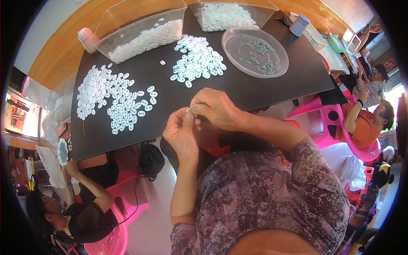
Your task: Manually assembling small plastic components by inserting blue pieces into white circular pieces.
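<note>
My left hand (182, 131) and my right hand (217, 107) meet in front of the dark table's near edge. Between the left thumb and fingers is a small white piece (188, 110), mostly covered by fingertips. The right thumb and forefinger pinch together right at it; whatever they hold is too small to make out. Beyond my hands lies a heap of white oval pieces (196, 61), each marked with small dark spots or holes. Another spread of the same white ovals (124, 106) covers the left part of the table. A round clear dish (231, 53) holds small grey-green slivers.
Two clear plastic bins (142, 32) (267, 17) of white pieces stand at the back. A pinkish bottle (87, 40) and a grey-lidded jar (299, 25) flank them. Co-workers sit on pink chairs at left (114, 229) and right (325, 123). A black bag (151, 159) hangs below the table's edge.
</note>
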{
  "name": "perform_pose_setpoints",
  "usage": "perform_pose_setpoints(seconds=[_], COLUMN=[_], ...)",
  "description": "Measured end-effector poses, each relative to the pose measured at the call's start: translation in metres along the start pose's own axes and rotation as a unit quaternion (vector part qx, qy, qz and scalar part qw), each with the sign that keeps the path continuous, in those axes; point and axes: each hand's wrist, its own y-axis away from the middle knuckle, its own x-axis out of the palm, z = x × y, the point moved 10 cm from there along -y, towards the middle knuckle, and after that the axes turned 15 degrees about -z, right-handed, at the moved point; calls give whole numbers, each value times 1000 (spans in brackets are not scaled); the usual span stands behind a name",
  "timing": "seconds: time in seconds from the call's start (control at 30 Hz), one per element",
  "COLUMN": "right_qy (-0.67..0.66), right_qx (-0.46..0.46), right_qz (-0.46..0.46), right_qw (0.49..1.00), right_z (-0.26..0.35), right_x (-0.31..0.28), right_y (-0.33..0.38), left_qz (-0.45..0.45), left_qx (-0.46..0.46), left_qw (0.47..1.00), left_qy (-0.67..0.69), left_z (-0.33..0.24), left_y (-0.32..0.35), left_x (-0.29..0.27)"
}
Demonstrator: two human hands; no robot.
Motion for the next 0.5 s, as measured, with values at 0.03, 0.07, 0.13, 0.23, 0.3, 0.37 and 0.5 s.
perform_pose_setpoints(seconds=[0.03, 0.07, 0.13, 0.23, 0.3, 0.37, 0.5], right_qy=[-4, -4, 48, 166, 187, 275, 295], right_qx=[2, 1, -37, -84, -117, -167, -211], right_qz=[8, 8, -58, -60, -81, -65, -59], right_qw=[1000, 1000, 996, 981, 972, 944, 930], right_z=[-2, -5, -12, -23, -23, -21, -21], right_x=[0, -1, -14, -6, 2, 14, 23], right_y=[-4, -9, -22, -35, -37, -36, -35], left_qz=[7, 8, -10, -18, -23, -28, -30], left_qx=[-24, -23, -47, -38, -37, -35, -36], left_qw=[999, 999, 999, 999, 999, 999, 998], left_qy=[26, 27, 24, 32, 30, 27, 34], left_z=[2, 1, 4, 2, 2, 3, 3], left_y=[-3, -4, -7, -8, -8, -8, -8], left_x=[1, 1, -1, -1, -3, -5, -6])
